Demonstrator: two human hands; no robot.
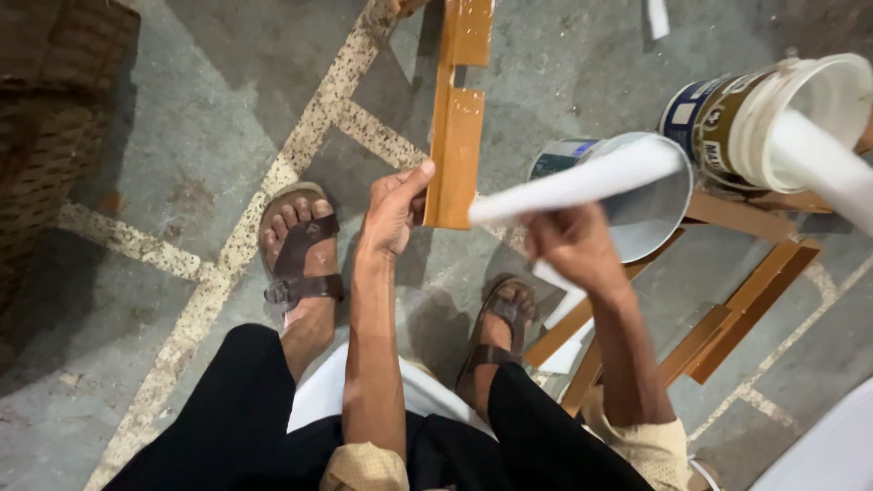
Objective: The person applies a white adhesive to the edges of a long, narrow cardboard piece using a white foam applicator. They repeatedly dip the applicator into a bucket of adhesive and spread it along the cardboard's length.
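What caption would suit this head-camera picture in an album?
Seated over a stone floor, left hand holds a brown wooden strip upright while right hand holds a white strip against it, near paint buckets.

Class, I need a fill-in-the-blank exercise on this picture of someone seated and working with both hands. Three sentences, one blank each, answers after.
1. The left hand grips a long strip of ____ colour.
2. The right hand holds a ____ sheet against the strip's lower end.
3. Both feet wear brown ____.

Missing words: orange-brown; white; sandals
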